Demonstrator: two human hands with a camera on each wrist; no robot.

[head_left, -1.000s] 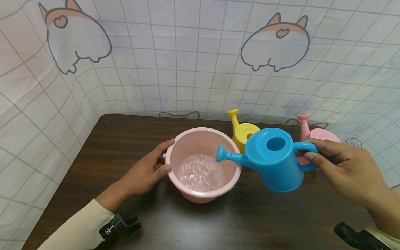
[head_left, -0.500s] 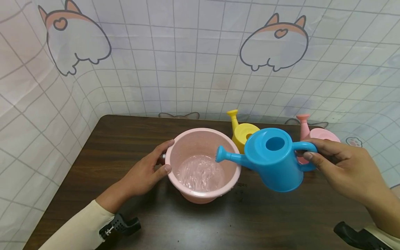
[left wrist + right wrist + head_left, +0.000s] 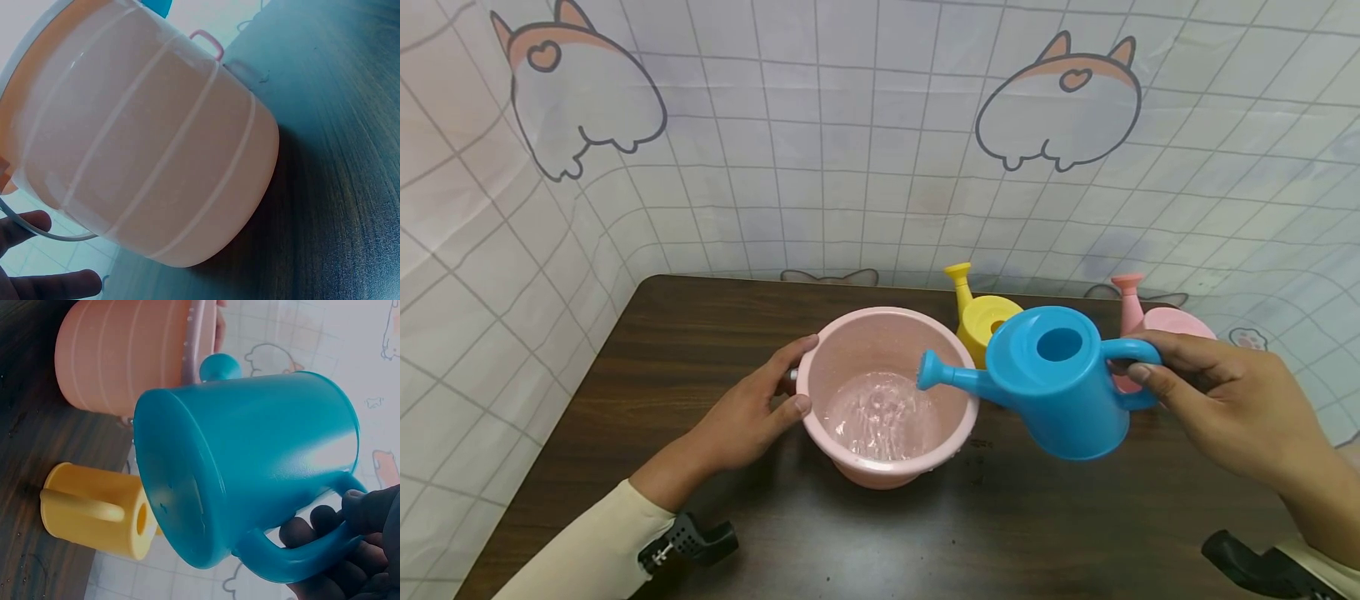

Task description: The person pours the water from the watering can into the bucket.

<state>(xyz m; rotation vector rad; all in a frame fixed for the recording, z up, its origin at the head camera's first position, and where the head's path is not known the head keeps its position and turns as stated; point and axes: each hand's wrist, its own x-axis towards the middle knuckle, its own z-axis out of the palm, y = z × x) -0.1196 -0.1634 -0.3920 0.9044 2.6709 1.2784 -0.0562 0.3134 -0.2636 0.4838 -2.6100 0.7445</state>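
Can: a blue plastic watering can (image 3: 1060,379) is held tilted, off the table, its spout over the rim of the pink plastic bucket (image 3: 887,396).
Right hand (image 3: 1221,404): fingers are curled through the can's loop handle, thumb laid on top.
Left hand (image 3: 748,408): thumb and fingers are spread against the bucket's left wall.
Bucket: water is held inside.
Behind the bucket: a yellow watering can (image 3: 981,315).

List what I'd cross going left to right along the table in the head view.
left hand → pink bucket → blue watering can → right hand. The yellow and pink cans behind overlap the blue one, so I leave them out.
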